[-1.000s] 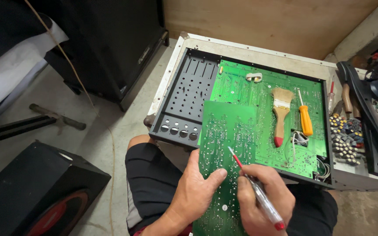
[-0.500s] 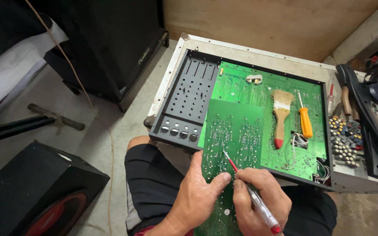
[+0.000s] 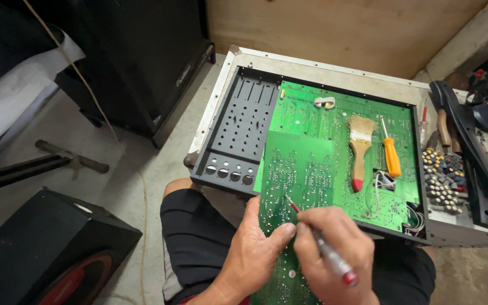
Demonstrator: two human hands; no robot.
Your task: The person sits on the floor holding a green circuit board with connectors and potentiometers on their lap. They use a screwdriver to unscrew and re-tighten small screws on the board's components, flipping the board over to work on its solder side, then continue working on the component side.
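Note:
A long green circuit board (image 3: 297, 169) lies solder side up over my lap and over the open metal chassis (image 3: 221, 107). My left hand (image 3: 252, 251) rests on the board's near left part, thumb touching it. My right hand (image 3: 329, 248) grips a slim screwdriver (image 3: 334, 262) with a clear handle and red cap; its red-collared tip touches the board near the middle. A larger green board (image 3: 334, 121) sits inside the chassis.
On the inner board lie a wooden paintbrush (image 3: 360, 152), an orange-handled screwdriver (image 3: 391, 155) and a small white part (image 3: 324, 102). Several knobs (image 3: 441, 178) and tools sit at the right. Black speaker cabinets (image 3: 52, 254) stand on the concrete floor at left.
My right hand has slid the screwdriver tip slightly left and toward me along the board. My left hand stays on the board.

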